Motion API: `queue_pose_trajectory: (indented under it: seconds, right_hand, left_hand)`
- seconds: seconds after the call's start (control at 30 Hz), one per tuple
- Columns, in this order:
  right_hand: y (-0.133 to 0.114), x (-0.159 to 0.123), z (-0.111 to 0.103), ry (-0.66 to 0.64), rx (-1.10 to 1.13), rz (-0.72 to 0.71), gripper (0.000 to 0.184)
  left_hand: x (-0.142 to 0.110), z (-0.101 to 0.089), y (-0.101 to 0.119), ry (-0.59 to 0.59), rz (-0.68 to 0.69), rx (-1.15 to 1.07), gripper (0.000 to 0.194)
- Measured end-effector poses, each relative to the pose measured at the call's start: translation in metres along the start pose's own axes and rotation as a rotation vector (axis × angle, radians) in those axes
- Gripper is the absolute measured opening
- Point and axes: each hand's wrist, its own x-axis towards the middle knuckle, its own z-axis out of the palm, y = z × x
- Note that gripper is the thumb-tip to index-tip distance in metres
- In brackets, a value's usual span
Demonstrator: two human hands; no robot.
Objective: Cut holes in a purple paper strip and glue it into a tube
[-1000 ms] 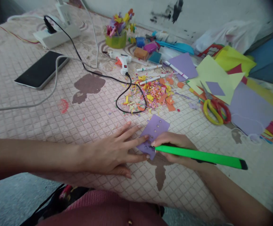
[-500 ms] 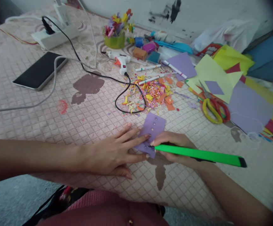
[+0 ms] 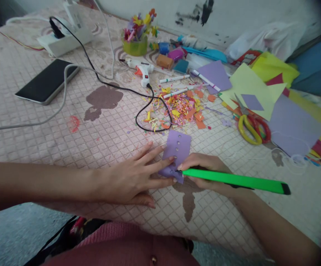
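A strip of purple paper with a row of small round holes lies on the cloth in front of me. My left hand rests flat on its left side, fingers spread across the lower part. In my right hand is a bright green utility knife with a black end, its thin dark tip touching the paper between my left fingertips. The cut under the tip is too small to make out.
Beyond the strip lie paper scraps, a white glue gun with its black cord, and markers. Scissors and coloured sheets are at right. A phone and power strip sit at left.
The purple strip has turned slightly, its far end swinging left. The knife tip stays near the same spot, and my hands have barely moved.
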Motion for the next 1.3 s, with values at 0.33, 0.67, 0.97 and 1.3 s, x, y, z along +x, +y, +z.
queue_pose_trajectory:
  seconds: [0.33,0.67,0.97,1.3]
  right_hand:
    - [0.001,-0.001,-0.004,-0.028,0.02,0.021,0.017]
    - [-0.001,0.0,-0.003,-0.029,0.018,-0.003,0.018]
    - [-0.002,0.004,-0.002,-0.01,-0.019,-0.041,0.021]
    - [0.001,0.0,-0.002,-0.031,-0.023,-0.009,0.02]
  left_hand:
    - [0.002,-0.002,0.0,-0.002,0.0,0.008,0.057]
    - [0.0,-0.001,0.003,0.039,-0.014,0.019,0.058]
    - [-0.001,0.0,0.001,0.037,0.002,-0.016,0.059]
    - [-0.001,-0.003,-0.006,0.039,0.028,-0.066,0.062]
